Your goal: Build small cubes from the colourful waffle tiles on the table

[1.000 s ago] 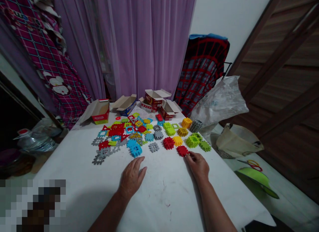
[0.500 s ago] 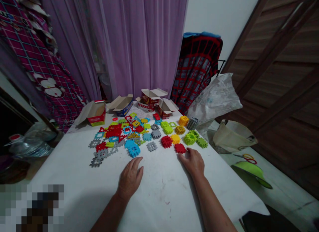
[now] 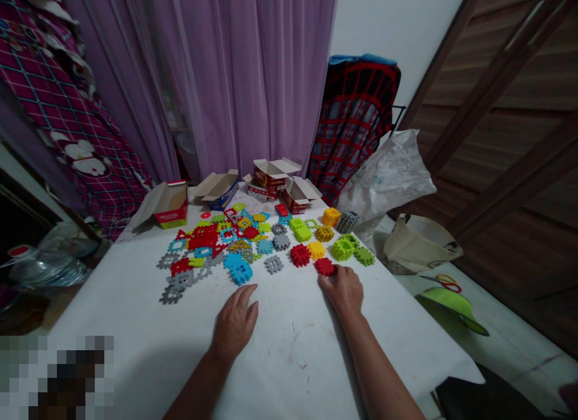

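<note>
My left hand [image 3: 235, 324] rests on the white tabletop, its fingers stretched forward and the thumb apart, holding nothing. Just beyond its fingertips lie blue interlocking building pieces [image 3: 238, 269]. My right hand [image 3: 344, 290] is at a red notched block [image 3: 324, 266], with thumb and forefinger closed on its near side. The block still lies on the table. Behind it are a yellow block [image 3: 316, 250] and another red block [image 3: 300, 256]. A flat grey notched piece [image 3: 273, 264] lies between the two hands, farther out.
Mixed coloured pieces [image 3: 203, 236] spread over the table's left half. Green blocks [image 3: 343, 248] and a grey stack [image 3: 348, 221] stand at the right. Opened cardboard boxes [image 3: 170, 215] line the back edge. A plastic bag [image 3: 388, 173], cloth bag [image 3: 419, 245] and scissors [image 3: 445, 282] are off to the right.
My right hand has shifted slightly left and closed in on the red block. The left hand stays where it was. The whole view has moved a little.
</note>
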Tool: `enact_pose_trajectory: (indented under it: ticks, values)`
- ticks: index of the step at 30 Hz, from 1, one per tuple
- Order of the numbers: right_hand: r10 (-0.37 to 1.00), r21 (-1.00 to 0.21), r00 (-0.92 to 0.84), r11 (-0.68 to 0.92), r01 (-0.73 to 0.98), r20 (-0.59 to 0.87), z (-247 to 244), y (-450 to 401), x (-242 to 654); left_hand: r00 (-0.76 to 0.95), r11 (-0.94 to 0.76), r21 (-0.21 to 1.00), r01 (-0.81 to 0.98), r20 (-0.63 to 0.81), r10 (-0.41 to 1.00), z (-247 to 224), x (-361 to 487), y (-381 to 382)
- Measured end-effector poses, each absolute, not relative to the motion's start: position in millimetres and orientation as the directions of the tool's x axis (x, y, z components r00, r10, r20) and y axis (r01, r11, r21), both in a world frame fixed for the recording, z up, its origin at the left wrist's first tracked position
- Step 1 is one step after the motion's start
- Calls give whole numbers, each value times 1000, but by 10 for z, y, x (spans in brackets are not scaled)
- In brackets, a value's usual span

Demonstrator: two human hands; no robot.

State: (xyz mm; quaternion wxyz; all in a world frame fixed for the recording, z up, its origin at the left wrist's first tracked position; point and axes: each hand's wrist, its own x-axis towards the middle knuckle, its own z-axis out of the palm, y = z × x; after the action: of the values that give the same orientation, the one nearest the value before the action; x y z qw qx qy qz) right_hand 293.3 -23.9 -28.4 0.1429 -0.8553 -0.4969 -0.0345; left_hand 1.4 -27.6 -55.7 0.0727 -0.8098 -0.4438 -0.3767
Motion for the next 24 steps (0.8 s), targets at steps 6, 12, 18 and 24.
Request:
enact_pose_trajectory:
  ticks: [6,12,18,24]
  values:
    - [847,-231,500,-458,858,180,-324,-259,3000,312,-588,244,771,660,683,-578,10,-276]
    - [857,-231,480,-436,870,188,-318,-263,3010,314,-596,241,766,669,673,-582,13,-270]
    - [868,-222,471,-434,873,159,-304,-275,3015,304,-591,244,769,673,674,-558,36,-285]
    - [851,-295,506,-453,841,137,-337,-284,3051,268,-533,256,806,646,715,-447,-106,-266]
